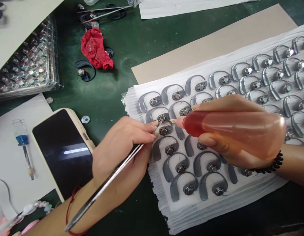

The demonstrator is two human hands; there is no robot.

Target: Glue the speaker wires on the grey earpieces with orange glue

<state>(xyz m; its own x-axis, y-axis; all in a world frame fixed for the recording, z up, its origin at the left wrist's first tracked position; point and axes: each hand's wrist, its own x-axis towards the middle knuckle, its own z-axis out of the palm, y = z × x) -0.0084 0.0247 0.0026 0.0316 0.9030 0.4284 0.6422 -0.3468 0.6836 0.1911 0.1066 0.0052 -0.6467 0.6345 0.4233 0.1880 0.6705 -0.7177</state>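
Metal tweezers (102,189) are pinched in left fingers (143,134); right fingers (223,103) grip a pink bottle (245,132).

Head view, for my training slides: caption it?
Left hand with tweezers, right hand with reddish bottle, above rows of ear-hook parts.

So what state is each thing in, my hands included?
Left hand: closed on tweezers
Right hand: wrapped around bottle
Tweezers: held, arms close together
Bottle: held on its side
Phone: face up, screen dark with a reflection
Red cloth: crumpled
Other tweezers: lying spread, unheld
Tray: filled, partly covered
Ear hooks: mostly in rows
Blue tool: lying down
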